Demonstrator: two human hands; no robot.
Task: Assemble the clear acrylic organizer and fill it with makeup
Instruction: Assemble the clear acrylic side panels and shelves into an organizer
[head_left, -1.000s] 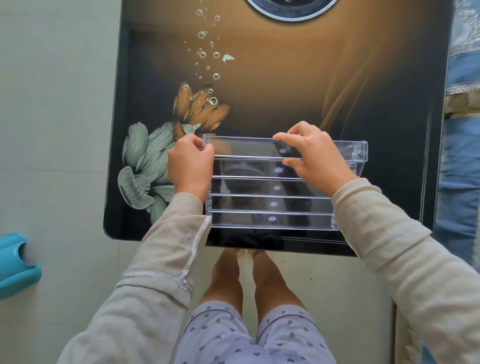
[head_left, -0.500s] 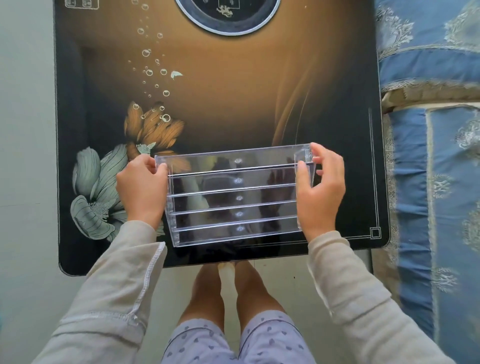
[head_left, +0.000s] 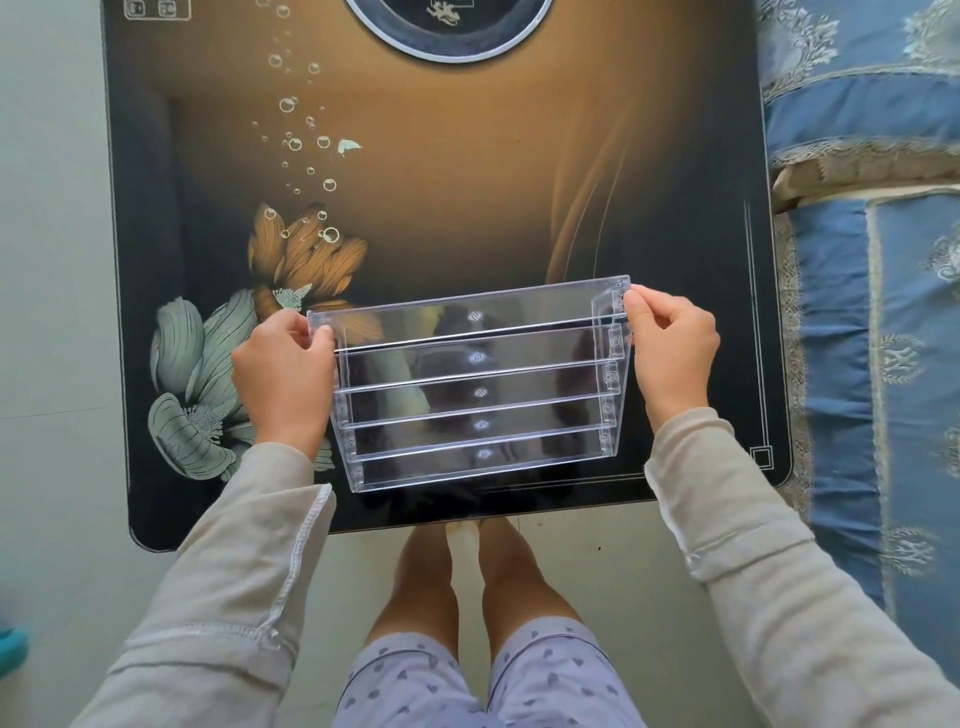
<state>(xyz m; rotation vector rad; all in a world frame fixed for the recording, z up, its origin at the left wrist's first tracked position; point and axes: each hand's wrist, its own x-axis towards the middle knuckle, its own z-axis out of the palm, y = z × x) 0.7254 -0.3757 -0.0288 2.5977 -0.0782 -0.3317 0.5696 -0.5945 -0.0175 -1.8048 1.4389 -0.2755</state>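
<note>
The clear acrylic organizer (head_left: 475, 387), a stepped rack with several long tiers, sits over the near part of the dark glossy table (head_left: 441, 197). My left hand (head_left: 283, 371) grips its left end panel, fingers curled round the upper edge. My right hand (head_left: 670, 345) pinches the right end panel near its top corner. All tiers are empty. No makeup is in view.
The tabletop carries a printed flower and bubble pattern, with a round ring (head_left: 447, 26) at its far edge. A blue patterned bedspread (head_left: 872, 312) lies along the right. Pale tiled floor (head_left: 52, 260) is on the left. My legs show below the near table edge.
My right hand moved from the top tier to the organizer's right end panel. The view shifted so the table now sits more to the left, and the organizer looks tilted and held from both ends.
</note>
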